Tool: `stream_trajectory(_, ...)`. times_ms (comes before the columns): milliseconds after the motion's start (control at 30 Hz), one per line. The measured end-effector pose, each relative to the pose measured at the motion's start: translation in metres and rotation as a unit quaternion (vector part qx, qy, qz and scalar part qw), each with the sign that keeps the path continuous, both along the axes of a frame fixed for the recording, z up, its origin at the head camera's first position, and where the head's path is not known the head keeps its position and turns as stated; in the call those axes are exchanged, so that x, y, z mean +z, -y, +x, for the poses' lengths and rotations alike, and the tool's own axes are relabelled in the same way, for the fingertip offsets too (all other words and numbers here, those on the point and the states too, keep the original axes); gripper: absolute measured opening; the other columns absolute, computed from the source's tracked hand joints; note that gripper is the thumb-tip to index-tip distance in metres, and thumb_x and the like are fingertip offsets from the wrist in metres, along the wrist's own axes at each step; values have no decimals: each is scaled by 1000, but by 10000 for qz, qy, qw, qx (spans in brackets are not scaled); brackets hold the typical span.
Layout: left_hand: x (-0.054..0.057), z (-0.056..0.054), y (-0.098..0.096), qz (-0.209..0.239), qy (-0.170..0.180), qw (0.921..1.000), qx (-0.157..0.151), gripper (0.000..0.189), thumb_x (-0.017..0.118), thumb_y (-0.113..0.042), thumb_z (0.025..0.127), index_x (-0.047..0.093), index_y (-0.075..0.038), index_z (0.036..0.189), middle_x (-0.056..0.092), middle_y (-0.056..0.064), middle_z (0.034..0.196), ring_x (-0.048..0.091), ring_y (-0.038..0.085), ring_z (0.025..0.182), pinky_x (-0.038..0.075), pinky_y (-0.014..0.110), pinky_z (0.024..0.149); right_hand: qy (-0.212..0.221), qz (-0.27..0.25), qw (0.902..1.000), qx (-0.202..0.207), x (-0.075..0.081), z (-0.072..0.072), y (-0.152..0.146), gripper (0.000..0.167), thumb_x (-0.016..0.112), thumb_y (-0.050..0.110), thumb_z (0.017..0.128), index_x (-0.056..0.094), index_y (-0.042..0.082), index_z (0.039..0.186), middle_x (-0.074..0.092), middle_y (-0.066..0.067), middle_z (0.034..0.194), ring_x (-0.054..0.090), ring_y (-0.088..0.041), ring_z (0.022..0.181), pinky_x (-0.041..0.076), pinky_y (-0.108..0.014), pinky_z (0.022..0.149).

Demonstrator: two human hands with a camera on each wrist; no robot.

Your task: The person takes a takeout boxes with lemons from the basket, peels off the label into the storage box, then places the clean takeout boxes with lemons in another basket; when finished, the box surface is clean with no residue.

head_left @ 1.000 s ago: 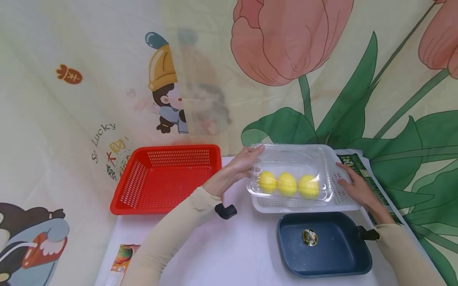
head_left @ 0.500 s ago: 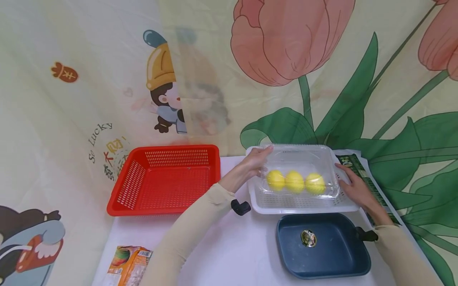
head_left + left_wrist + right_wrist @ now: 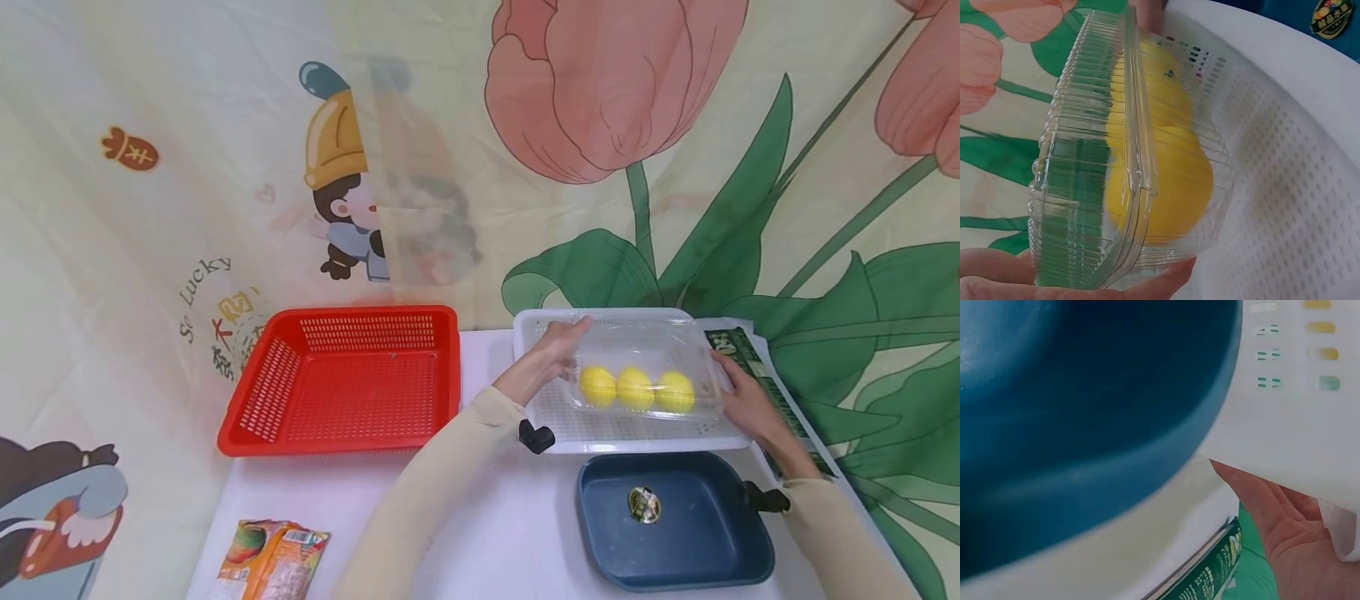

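Note:
In the head view a clear plastic clamshell box [image 3: 637, 346] with three yellow lemons [image 3: 635, 389] in a row overlaps the white perforated basket [image 3: 637, 440]. My left hand [image 3: 551, 352] grips the box's left end; in the left wrist view its fingers [image 3: 1166, 281] lie along the lower edge. The box stands slightly tilted over the basket floor, its lid [image 3: 1079, 169] closed. My right hand [image 3: 750, 408] is at the box's right end, beside the basket's right wall, its index finger and thumb extended. In the right wrist view the basket hides part of that hand [image 3: 1285, 537].
An empty red basket [image 3: 367, 400] stands at the left. A dark blue tray [image 3: 675, 533] with a round sticker lies in front of the white basket. An orange packet [image 3: 273, 558] is at the front left, and a green printed package [image 3: 795, 408] at the right.
My left hand has carried the clamshell box to the right, over the white basket, until its end meets my right hand. My right hand has shifted only slightly.

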State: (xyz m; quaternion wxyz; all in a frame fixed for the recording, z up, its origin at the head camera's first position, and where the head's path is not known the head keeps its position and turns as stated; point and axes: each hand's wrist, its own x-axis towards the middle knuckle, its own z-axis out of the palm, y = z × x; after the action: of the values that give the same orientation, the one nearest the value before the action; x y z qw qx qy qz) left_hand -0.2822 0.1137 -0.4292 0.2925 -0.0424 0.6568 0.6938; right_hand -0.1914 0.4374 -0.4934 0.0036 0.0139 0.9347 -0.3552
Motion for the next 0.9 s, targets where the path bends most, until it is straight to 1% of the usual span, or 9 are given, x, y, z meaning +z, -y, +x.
stream_trajectory(100,-7,0,-6,-152,-35,9998,109,69,53,-46,103,40,2,151,41,24,153,43,59,133,43,73,101,-45,31,10000,12,-1,1,-1,61,46,24,108,22,3,160,31,-40,154,47,-54,122,47,-61,85)
stream_trajectory(200,-13,-2,-11,-376,-67,9989,261,71,54,-47,103,36,1,153,42,23,152,47,57,131,46,69,100,-91,140,9999,22,0,-1,-1,57,43,18,108,24,6,160,29,-39,155,45,-56,124,47,-66,86)
stream_trajectory(267,-17,-4,-14,-508,-29,9979,393,73,55,-47,103,33,0,154,42,22,152,50,54,128,50,64,98,-101,189,9998,26,0,-2,-1,57,43,15,107,24,8,160,28,-39,156,46,-57,124,47,-67,86)
stream_trajectory(333,-22,-5,-16,-617,74,9967,524,74,56,-48,102,32,-3,154,43,20,151,52,51,124,53,59,95,-67,200,9998,17,1,-2,1,58,44,17,107,24,10,161,29,-39,155,49,-56,120,51,-60,81)
stream_trajectory(400,-27,-5,-17,-699,174,9955,616,73,57,-49,101,32,-5,154,43,19,151,53,48,122,54,57,93,25,130,9999,2,0,-1,2,59,45,19,107,23,11,161,29,-40,155,54,-54,114,54,-51,75)
stream_trajectory(500,-34,-6,-19,-797,229,9944,662,73,57,-49,101,33,-6,154,44,19,150,53,49,124,52,59,99,93,1,10000,-27,-1,1,3,61,47,22,107,22,12,162,32,-41,152,61,-51,104,56,-40,64)
stream_trajectory(567,-37,-7,-19,-817,218,9942,658,72,57,-49,101,33,-5,154,44,20,150,51,51,127,48,63,103,95,-54,9999,-22,-2,2,3,61,48,22,107,22,13,162,33,-42,150,63,-50,101,56,-37,60)
stream_trajectory(700,-42,-9,-20,-799,216,9945,644,74,55,-49,102,28,-4,155,41,21,151,47,52,133,43,67,106,17,-57,10000,-28,-5,3,2,61,48,20,107,22,14,162,36,-42,147,63,-50,99,56,-37,60)
stream_trajectory(900,-46,-13,-25,-794,280,9937,733,74,55,-47,103,26,-4,155,40,23,151,42,55,137,40,72,105,49,-93,9999,-37,-4,1,1,61,47,20,107,21,15,162,36,-42,148,63,-50,99,57,-37,60)
